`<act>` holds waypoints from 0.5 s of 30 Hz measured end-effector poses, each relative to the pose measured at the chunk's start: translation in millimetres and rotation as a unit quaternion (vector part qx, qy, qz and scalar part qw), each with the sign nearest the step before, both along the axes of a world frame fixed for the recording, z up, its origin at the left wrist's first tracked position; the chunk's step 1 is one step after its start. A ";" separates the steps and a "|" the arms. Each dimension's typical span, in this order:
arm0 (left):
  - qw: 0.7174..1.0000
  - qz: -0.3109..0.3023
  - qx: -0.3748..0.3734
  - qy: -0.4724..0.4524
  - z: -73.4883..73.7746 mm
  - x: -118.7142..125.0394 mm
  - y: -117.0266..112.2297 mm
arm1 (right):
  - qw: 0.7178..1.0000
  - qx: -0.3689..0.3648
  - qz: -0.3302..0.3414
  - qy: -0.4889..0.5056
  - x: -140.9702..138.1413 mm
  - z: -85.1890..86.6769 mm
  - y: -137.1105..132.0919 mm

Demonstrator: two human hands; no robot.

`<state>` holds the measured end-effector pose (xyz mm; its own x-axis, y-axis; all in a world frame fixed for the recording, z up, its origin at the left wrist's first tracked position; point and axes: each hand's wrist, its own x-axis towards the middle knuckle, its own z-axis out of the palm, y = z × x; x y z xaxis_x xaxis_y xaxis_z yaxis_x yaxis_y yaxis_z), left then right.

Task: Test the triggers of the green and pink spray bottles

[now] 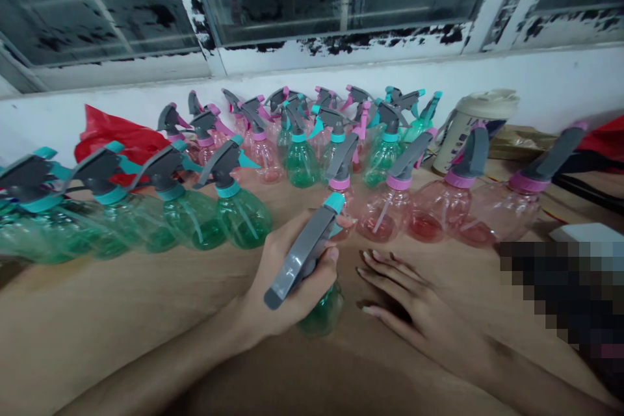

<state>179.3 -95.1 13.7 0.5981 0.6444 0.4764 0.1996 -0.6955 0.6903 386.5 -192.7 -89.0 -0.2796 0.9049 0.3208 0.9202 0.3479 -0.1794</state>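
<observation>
My left hand (292, 273) is wrapped round the neck of a green spray bottle (322, 315) with a grey trigger head and a turquoise nozzle. Its fingers hide the collar and part of the trigger. Fingers spread, my right hand (409, 299) lies palm down on the table just right of that bottle, holding nothing. Beyond my hands, a row of green spray bottles (244, 218) stands at the left. Pink spray bottles (385, 214) with pink collars continue the row to the right.
More pink and green spray bottles (301, 162) crowd the back of the wooden table (146, 312) by the wall. A red plastic bag (117, 136) lies behind the left row. At the back right stands a white cup (472, 130), and a white box (592, 237) is near the right edge.
</observation>
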 end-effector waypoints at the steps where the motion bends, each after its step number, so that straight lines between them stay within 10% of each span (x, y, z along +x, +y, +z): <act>1: 1.000 0.001 -0.001 -0.001 -0.6 -0.1 0.0 | 1.000 0.000 0.000 -0.005 0.2 0.0 0.1; 15: 1.000 0.003 0.011 -0.007 1.0 -0.3 0.6 | 1.000 -0.005 -0.004 -0.004 0.3 0.8 -1.0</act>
